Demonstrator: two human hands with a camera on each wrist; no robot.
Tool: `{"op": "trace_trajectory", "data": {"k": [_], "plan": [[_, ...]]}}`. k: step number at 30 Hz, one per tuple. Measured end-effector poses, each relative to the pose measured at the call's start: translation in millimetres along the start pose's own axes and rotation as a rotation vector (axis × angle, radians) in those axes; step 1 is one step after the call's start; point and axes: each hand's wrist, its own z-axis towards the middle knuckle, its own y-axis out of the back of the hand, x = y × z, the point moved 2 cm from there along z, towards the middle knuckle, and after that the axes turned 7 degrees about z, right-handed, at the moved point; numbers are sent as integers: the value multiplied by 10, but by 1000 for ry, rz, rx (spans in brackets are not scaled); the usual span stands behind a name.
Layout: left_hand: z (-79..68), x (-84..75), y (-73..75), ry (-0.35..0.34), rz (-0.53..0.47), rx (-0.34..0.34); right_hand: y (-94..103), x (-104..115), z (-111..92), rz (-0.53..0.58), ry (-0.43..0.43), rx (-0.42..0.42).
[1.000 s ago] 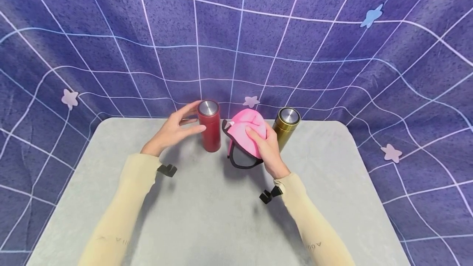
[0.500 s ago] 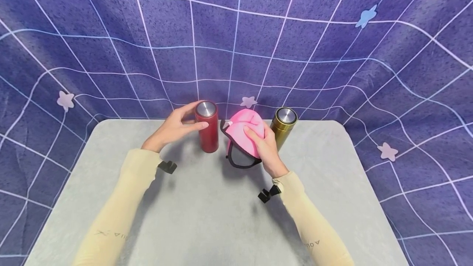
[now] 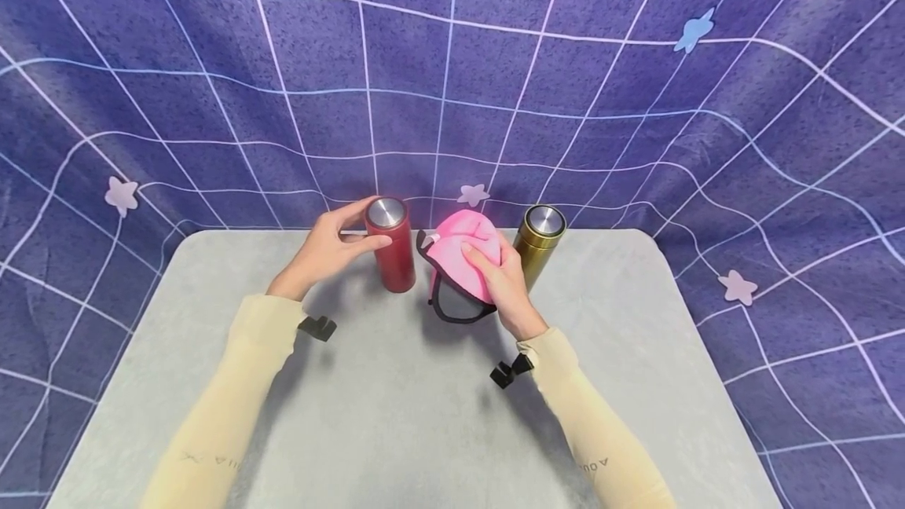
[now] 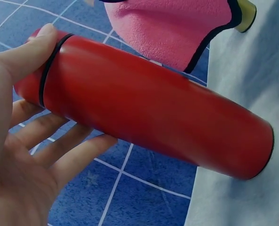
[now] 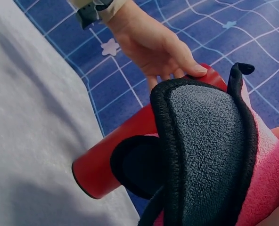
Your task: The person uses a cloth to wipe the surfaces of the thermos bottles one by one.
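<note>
My left hand (image 3: 324,248) grips a red thermos flask (image 3: 397,261) near its steel-topped cap, thumb on one side and fingers on the other. In the left wrist view, the thumb lies across the flask (image 4: 153,101) by a black ring below the cap. My right hand (image 3: 505,283) holds a bunched plush cloth (image 3: 463,250), pink on one face and grey on the other, with black edging. In the right wrist view, the cloth's grey face (image 5: 205,141) partly covers the red flask (image 5: 106,160). Close behind my right hand stands a gold thermos flask (image 3: 537,246), its lower part partly hidden.
Both flasks are near the back edge of a light grey table (image 3: 403,399). A blue-purple grid-patterned curtain (image 3: 424,85) surrounds the back and sides. Black mounts (image 3: 318,327) are worn at both wrists.
The red flask's top has tipped slightly left with my left hand, its thumb now across the front. My right hand keeps hold of the cloth. The whole view has shifted a little.
</note>
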Motion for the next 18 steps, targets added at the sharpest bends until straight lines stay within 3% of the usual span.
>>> {"op": "trace_trajectory", "data": {"k": [18], "plan": [[-158, -35, -43, 15, -7, -46, -19, -23, -60, 3, -6, 3]]}}
